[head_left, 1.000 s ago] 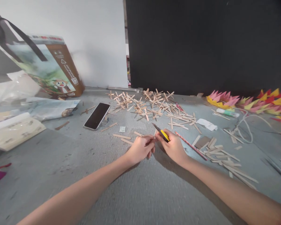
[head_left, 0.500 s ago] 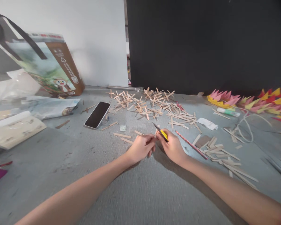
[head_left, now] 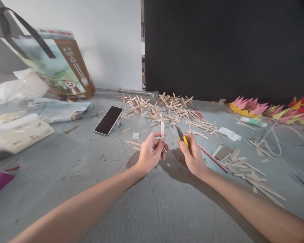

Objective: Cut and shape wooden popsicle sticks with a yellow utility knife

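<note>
My left hand (head_left: 152,152) pinches a short flat wooden craft stick (head_left: 162,129) between thumb and fingers, its tip pointing up and away from me. To the right, my right hand (head_left: 194,154) is closed around a yellow and black utility knife (head_left: 183,137), its dark blade end angled up and to the left. A gap separates the knife from the stick. Beside my left hand a few loose craft sticks (head_left: 133,143) lie on the grey table (head_left: 91,189). Behind both hands spreads a heap of crossed craft sticks (head_left: 168,107).
A phone (head_left: 108,120) and a standing carrier bag (head_left: 58,67) are on the left, with plastic packets (head_left: 22,131) in front. On the right are a red pencil (head_left: 214,159), more loose sticks (head_left: 245,168), a glue tube (head_left: 253,122), a white cord (head_left: 276,135) and folded-paper pieces (head_left: 248,107).
My hands were together with the knife at the stick; now they are apart. My right hand has moved right with the knife, and the stick stands upright in my left hand.
</note>
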`<state>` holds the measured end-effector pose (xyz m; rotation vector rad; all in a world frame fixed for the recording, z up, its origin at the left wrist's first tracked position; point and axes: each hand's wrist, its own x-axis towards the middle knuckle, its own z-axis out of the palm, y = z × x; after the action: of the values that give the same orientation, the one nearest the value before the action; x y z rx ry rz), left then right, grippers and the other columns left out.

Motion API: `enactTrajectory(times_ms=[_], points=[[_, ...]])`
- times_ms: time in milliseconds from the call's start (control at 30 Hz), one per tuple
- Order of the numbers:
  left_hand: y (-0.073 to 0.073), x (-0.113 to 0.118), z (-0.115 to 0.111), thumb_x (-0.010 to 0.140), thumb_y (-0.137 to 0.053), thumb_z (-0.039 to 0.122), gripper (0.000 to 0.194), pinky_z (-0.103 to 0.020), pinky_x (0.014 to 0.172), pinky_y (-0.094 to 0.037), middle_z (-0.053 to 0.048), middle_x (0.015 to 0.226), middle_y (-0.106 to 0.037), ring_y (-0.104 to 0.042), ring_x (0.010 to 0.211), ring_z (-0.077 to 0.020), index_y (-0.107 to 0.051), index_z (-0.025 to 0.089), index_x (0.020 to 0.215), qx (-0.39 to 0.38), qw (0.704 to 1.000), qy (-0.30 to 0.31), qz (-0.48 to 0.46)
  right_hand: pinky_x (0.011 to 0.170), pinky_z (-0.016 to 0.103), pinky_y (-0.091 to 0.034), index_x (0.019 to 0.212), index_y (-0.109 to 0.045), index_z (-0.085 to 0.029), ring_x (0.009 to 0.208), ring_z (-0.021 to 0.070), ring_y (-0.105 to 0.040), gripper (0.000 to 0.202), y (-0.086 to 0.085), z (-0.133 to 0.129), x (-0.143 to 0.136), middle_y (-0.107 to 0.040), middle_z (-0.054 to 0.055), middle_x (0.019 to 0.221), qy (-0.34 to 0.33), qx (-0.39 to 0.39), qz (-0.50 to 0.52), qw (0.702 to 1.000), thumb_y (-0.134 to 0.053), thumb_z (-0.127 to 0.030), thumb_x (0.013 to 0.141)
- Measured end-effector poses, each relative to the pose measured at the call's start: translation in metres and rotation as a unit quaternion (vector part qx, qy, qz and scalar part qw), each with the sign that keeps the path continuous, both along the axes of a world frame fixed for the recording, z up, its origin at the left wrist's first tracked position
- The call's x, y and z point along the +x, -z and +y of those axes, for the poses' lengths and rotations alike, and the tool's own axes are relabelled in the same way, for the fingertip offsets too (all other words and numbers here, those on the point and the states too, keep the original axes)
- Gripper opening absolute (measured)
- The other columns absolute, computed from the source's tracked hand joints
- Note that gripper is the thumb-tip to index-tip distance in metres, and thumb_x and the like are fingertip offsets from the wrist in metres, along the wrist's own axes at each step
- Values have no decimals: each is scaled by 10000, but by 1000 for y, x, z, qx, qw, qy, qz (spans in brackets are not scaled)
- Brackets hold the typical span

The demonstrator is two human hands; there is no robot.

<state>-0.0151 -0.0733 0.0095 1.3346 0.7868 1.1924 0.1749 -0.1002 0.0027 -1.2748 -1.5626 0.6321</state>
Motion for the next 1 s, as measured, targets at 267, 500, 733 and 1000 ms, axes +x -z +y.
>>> enactTrajectory(times_ms=[267, 500, 733, 1000], points=[[0, 0, 1, 1006, -560, 507, 320, -172, 405, -389, 21, 731, -705, -560, 419, -70, -423, 221, 1055, -1, 1000, -6, -3, 519, 290, -391, 1119, -515, -264, 547, 158, -480, 281, -6, -5, -3, -535, -34, 697, -46, -42, 61, 996, -451, -530, 1053], [1, -3, -1, 1008, -540, 529, 332, -264, 541, -584, -60, 894, -795, -733, 566, -161, -420, 223, 1063, 23, 993, -80, 80, 502, 284, -321, 892, -585, -241, 509, 136, -431, 322, -16, -12, -3, -549, -27, 656, -106, -102, -15, 989, -490, -510, 1043], [5, -2, 0, 1014, -525, 534, 335, -273, 593, -607, -68, 889, -796, -763, 624, -178, -428, 218, 1068, 38, 991, -98, 85, 594, 297, -403, 955, -652, -237, 618, 181, -552, 309, -19, -13, -5, -613, 1, 688, -87, -75, -67, 991, -485, -480, 1046], [6, -2, 0, 1009, -533, 531, 325, -278, 609, -613, -62, 902, -791, -765, 637, -177, -451, 220, 1055, 27, 992, -92, 78, 584, 296, -401, 853, -597, -244, 607, 177, -538, 311, -20, -15, -4, -603, 2, 682, -85, -69, -75, 991, -487, -465, 1042]])
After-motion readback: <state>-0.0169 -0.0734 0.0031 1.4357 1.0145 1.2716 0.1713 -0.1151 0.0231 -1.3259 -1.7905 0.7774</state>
